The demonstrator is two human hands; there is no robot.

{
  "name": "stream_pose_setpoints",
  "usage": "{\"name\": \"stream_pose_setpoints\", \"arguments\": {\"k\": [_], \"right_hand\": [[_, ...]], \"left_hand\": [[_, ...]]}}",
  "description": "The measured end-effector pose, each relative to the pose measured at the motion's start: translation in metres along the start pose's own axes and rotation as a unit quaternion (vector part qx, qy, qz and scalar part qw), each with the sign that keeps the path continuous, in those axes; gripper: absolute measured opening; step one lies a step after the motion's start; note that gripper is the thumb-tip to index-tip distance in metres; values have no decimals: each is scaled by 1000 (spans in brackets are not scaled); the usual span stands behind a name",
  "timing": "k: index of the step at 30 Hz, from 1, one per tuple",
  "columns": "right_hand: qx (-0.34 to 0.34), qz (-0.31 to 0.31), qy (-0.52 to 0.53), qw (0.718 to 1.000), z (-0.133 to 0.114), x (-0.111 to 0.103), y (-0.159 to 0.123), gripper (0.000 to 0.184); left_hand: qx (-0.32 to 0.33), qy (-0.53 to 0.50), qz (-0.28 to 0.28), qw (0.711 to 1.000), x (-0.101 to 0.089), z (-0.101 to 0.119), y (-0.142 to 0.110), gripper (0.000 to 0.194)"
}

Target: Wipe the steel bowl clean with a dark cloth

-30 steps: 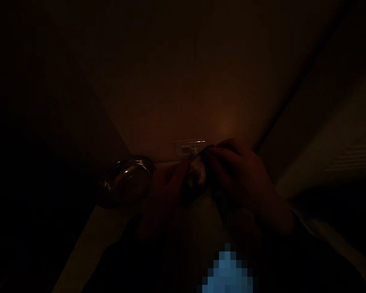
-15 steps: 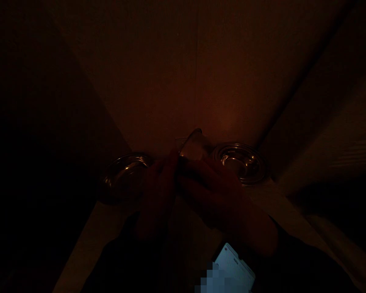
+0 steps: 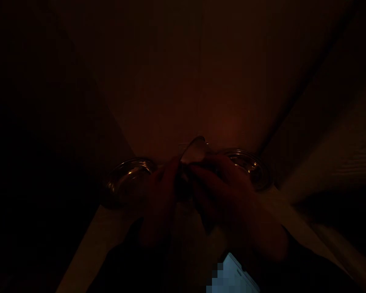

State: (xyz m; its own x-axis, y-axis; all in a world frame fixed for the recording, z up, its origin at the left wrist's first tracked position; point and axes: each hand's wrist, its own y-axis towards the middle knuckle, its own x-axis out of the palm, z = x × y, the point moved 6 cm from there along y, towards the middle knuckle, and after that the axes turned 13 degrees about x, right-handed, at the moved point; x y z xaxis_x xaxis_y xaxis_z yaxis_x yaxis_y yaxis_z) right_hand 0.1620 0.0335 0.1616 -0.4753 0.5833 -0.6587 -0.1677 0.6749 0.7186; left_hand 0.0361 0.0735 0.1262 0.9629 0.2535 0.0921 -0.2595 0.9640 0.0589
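The scene is very dark. My left hand (image 3: 158, 199) and my right hand (image 3: 228, 203) meet in the middle over a pale ledge (image 3: 91, 248). Both close their fingers round a small shiny object (image 3: 193, 152) whose rounded top sticks up between them; it looks like a small glass or metal piece, but I cannot make it out. A round metal dish (image 3: 126, 181) lies just left of my left hand. A second round metal dish (image 3: 248, 165) lies behind my right hand, partly hidden by it.
A dim wall (image 3: 195, 81) rises right behind the ledge. A lit phone screen (image 3: 234, 276) glows at the bottom edge below my right wrist. Dark surfaces close in on the left and right.
One second ago my right hand covered the right dish; it then drew back and the dish showed. The shiny object rose between my fingers. The phone screen came into view.
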Motion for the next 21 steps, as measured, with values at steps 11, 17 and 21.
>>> {"name": "stream_pose_setpoints", "arguments": {"k": [11,17,21], "right_hand": [[-66,22,-38,997,-17,4,-8,22],[-48,34,-21,998,-14,-2,-5,20],[-19,56,-16,998,1,-9,0,19]], "left_hand": [[52,-10,-15,998,1,16,-3,25],[73,-21,-48,996,1,5,4,31],[102,-12,-69,992,3,5,4,36]]}}
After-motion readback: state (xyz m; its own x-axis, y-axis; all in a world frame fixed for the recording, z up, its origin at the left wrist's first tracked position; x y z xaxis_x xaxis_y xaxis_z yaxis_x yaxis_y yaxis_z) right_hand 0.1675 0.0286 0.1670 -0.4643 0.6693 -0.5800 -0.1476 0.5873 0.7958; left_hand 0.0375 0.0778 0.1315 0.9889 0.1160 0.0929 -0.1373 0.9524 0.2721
